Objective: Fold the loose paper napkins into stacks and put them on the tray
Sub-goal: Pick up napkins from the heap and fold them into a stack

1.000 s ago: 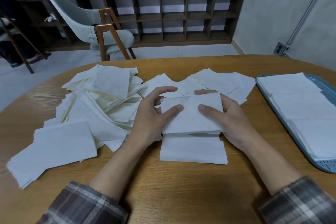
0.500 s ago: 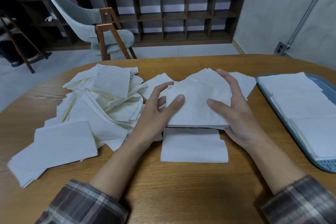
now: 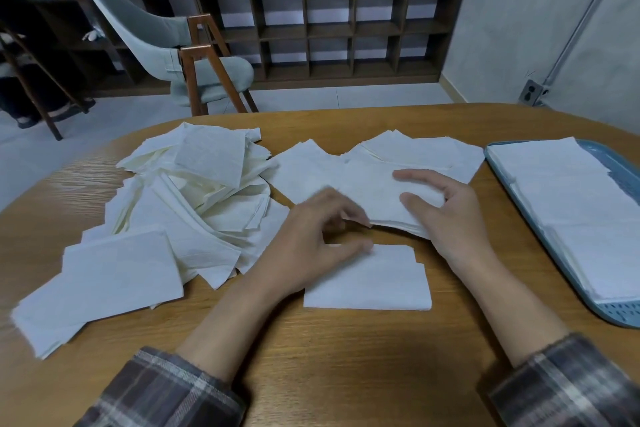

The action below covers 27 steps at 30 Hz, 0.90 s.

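Napkin stack [image 3: 381, 198] is mid-table [image 3: 346, 364], long axis left-right. Right hand [image 3: 453, 218] pinches its right end, thumb on top. Left hand [image 3: 311, 236] is curled at the left corner, grip blurred. Tray [image 3: 620, 314] lies rightward, so right hand is nearer.

The left hand [image 3: 311, 236] and right hand [image 3: 450, 218] are bare; left sleeve [image 3: 166, 388] and right sleeve [image 3: 568, 378] are plaid flannel, grey-brown crossed by pale stripes.

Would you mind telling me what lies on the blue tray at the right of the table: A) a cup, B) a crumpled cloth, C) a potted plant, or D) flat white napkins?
D: the blue tray holds flat white napkins laid across it, and nothing else shows on it.
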{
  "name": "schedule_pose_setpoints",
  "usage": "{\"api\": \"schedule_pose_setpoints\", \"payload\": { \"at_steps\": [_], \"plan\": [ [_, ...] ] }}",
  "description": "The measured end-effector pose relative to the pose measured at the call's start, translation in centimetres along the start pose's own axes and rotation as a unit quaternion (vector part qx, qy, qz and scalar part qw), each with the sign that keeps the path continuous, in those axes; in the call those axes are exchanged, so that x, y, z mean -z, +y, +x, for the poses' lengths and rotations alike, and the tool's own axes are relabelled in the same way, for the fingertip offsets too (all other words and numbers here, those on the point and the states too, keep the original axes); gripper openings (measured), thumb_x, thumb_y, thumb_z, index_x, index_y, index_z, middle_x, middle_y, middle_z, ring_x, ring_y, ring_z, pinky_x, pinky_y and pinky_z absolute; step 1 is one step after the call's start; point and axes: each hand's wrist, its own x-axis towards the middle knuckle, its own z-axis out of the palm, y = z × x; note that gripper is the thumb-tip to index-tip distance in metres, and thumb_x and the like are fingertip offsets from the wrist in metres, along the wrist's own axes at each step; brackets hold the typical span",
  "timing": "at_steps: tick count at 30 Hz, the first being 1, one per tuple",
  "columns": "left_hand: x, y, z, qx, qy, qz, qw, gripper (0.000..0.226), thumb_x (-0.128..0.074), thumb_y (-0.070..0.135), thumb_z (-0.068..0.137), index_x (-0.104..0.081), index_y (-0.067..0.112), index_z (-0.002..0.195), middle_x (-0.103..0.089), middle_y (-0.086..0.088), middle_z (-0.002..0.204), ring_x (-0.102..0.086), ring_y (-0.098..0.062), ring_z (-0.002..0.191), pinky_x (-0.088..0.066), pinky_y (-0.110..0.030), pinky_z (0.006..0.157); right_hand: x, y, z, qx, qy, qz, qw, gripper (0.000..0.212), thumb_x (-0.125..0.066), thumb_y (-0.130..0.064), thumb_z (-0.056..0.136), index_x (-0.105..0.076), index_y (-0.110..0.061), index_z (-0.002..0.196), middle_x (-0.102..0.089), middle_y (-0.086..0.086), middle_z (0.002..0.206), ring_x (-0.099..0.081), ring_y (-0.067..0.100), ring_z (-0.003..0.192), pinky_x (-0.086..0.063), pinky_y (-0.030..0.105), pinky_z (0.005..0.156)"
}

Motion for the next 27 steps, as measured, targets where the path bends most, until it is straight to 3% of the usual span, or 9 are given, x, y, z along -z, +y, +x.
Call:
{"api": "schedule_pose_setpoints", "payload": {
  "at_steps": [3, 11, 19, 27],
  "plan": [
    [-0.38, -0.53, -0.23, 0.003, -0.117, 0.025, 0.993, 0.024, -0.09, 0.038, 0.082, -0.08, 0.027, 0.101, -0.07, 0.012, 0.097, -0.067, -0.011, 0.097, -0.054, -0.035, 0.085, 0.11, 0.23, 0.09, 0.006, 0.013, 0.001, 1.0, 0.032, -0.067, 0.003, 0.095, -0.08, -0.021, 0.112, -0.072, -0.028, 0.113, -0.057, -0.024, 0.111, -0.036, -0.004, 0.09],
    [-0.23, -0.59, -0.3, 0.013, -0.124, 0.003, 0.992, 0.008, -0.087, 0.03, 0.086, -0.082, 0.025, 0.09, -0.073, 0.011, 0.092, -0.069, -0.012, 0.091, -0.055, -0.04, 0.084, -0.15, 0.26, 0.03, 0.0, 0.005, -0.001, 1.0, 0.034, -0.067, 0.003, 0.094, -0.081, -0.024, 0.11, -0.074, -0.03, 0.111, -0.057, -0.02, 0.115, -0.036, -0.003, 0.093],
    [0.16, 0.03, -0.25, 0.041, -0.086, -0.042, 0.995, 0.006, -0.086, 0.027, 0.088, -0.083, 0.022, 0.086, -0.078, 0.012, 0.086, -0.073, -0.009, 0.088, -0.057, -0.036, 0.084, -0.03, 0.23, 0.07, -0.002, 0.0, 0.005, 1.0, 0.033, -0.067, 0.002, 0.094, -0.081, -0.024, 0.11, -0.075, -0.027, 0.113, -0.057, -0.021, 0.115, -0.036, -0.004, 0.092],
    [-0.02, -0.57, -0.23, -0.002, -0.132, -0.014, 0.991, 0.011, -0.087, 0.02, 0.087, -0.084, 0.021, 0.098, -0.075, 0.01, 0.09, -0.07, -0.011, 0.094, -0.053, -0.018, 0.081, -0.09, 0.23, 0.09, -0.002, -0.001, 0.004, 1.0, 0.034, -0.067, 0.003, 0.094, -0.08, -0.024, 0.111, -0.074, -0.026, 0.113, -0.057, -0.021, 0.114, -0.035, -0.004, 0.091]
  ]
}}
